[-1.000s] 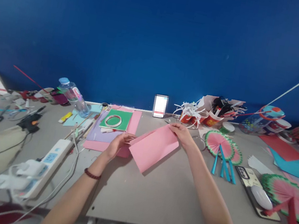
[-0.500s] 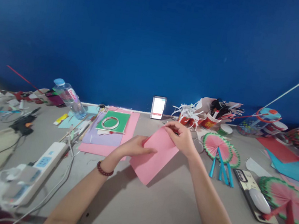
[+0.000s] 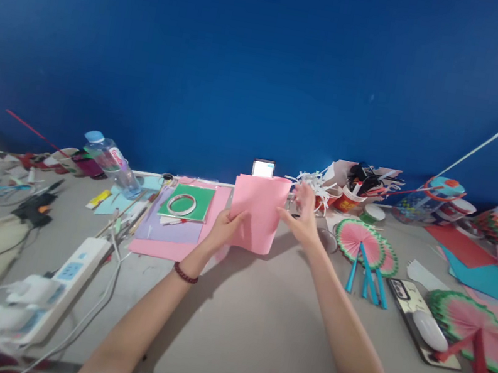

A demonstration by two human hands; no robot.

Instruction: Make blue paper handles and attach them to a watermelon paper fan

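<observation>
Blue wall (image 3: 267, 75) behind grey tabletop (image 3: 270, 343). Item: pink paper (image 3: 261, 211); stands upright between hands. Handling: probably light, flexible, easily creased; best pinched flat near side edges. Appearance: plain, roughly rectangular, curled at upper right, bowed along lower edge. Left hand (image 3: 229, 226): pinches left side, thumb in front. Right hand (image 3: 304, 219): spread, thumb at right edge. Left of left hand: tape roll (image 3: 180, 214). Right of right hand: fan (image 3: 355, 237).

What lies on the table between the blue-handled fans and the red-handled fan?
In the head view, a phone lies between them, with a white mouse on it; a white piece lies just beyond the phone.
</observation>
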